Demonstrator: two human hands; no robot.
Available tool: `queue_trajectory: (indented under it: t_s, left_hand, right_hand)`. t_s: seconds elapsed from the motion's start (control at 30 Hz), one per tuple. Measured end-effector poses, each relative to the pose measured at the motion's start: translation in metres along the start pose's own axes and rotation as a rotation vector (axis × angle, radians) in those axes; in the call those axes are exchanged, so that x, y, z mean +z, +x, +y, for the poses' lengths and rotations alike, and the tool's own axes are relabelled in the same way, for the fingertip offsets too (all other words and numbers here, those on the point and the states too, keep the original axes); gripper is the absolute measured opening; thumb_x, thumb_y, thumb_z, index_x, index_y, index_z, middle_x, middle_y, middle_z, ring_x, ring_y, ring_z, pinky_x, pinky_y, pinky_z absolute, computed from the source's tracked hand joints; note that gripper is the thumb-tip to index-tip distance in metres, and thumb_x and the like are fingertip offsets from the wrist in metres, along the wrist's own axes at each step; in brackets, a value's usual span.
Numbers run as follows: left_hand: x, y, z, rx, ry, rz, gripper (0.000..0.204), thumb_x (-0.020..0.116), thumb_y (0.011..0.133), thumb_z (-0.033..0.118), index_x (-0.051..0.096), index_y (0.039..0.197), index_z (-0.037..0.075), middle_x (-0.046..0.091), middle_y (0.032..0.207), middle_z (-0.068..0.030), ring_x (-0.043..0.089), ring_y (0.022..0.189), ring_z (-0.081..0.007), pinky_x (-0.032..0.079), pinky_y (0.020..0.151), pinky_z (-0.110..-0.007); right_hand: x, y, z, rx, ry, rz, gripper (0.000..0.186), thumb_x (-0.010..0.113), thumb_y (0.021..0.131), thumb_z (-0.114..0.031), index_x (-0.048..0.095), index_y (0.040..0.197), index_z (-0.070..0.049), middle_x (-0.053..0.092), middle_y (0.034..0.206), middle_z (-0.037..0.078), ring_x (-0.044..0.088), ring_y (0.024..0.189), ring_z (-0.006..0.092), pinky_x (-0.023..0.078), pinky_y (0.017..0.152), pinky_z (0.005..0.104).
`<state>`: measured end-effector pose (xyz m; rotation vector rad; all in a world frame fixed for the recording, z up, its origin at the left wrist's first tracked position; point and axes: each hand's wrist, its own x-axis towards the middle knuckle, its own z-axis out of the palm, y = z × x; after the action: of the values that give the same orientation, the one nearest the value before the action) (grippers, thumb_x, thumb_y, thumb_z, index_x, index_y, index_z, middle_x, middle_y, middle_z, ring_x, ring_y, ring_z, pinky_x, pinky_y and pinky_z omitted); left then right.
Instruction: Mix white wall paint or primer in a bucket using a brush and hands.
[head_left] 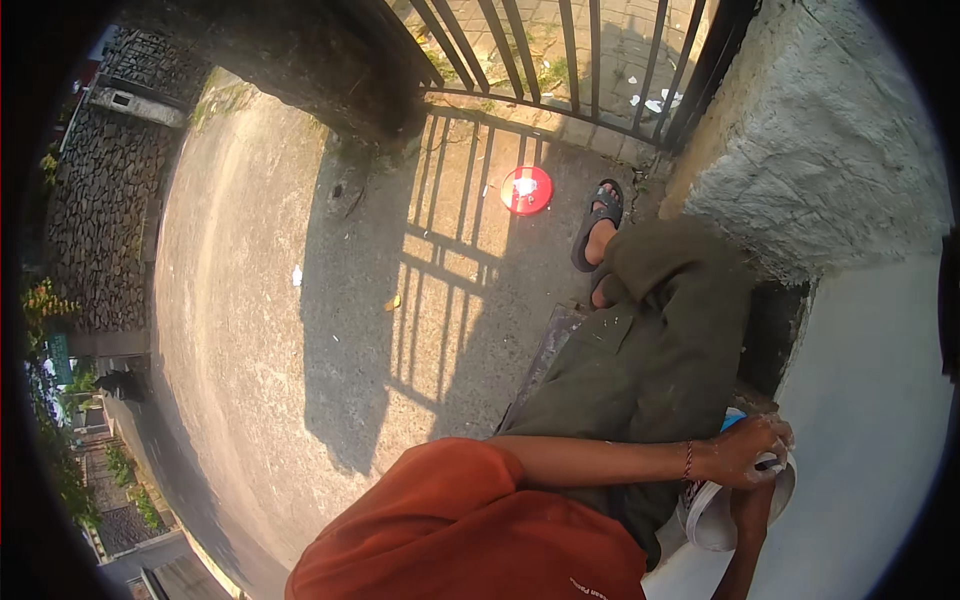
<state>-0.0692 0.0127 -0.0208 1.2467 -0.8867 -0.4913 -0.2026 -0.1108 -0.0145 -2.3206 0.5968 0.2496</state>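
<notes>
My left hand (745,452), with a braided cord on its wrist, is closed at the lower right. A small pale thing shows at its fingers, too little of it to name. Whitish smears mark the skin. Just below, my right hand (754,500) reaches up from the lower edge, its fingers mostly hidden behind the left hand. Both hands are over a whitish round tub (712,520) beside my legs, close to the smooth pale wall (860,400). A bit of something blue (733,418) shows beyond the left hand.
A red round lid (540,204) bearing white material lies on the concrete near my sandalled foot (598,225). Beyond stands a dark metal gate (570,60), with a rough plastered pillar (820,140) at right. A stone wall (100,200) lines the far left.
</notes>
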Motion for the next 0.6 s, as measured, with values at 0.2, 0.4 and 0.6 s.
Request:
queue_trajectory:
  t_s: [0.2,0.4,0.6]
  left_hand:
    - [0.008,-0.001,0.000,-0.005,-0.014,-0.019,0.016,0.068,0.073,0.012,0.070,0.085,0.000,0.060,0.109,-0.0160,0.055,0.109,-0.0319,0.044,0.094,-0.042]
    - [-0.011,0.007,0.007,-0.012,0.087,-0.065,0.019,0.068,0.073,0.013,0.071,0.090,0.003,0.063,0.111,-0.0152,0.058,0.107,-0.0334,0.046,0.093,-0.042]
    - [-0.026,0.015,0.008,-0.030,0.121,-0.051,0.019,0.065,0.075,0.005,0.071,0.092,-0.001,0.068,0.102,-0.0153,0.067,0.090,-0.0313,0.052,0.080,-0.035]
  right_hand:
    - [0.014,-0.009,0.036,0.062,-0.086,-0.044,0.053,0.064,0.083,-0.006,0.044,0.131,0.003,0.054,0.127,0.021,0.050,0.124,0.0326,0.039,0.103,0.0428]
    - [0.015,-0.002,0.004,0.136,-0.008,-0.096,0.052,0.065,0.086,-0.016,0.046,0.133,-0.007,0.051,0.135,0.016,0.050,0.125,0.0314,0.040,0.103,0.0412]
    - [0.045,0.026,0.050,0.064,-0.295,-0.063,0.034,0.066,0.068,0.003,0.065,0.103,0.002,0.065,0.108,0.021,0.062,0.105,0.0364,0.050,0.089,0.0429]
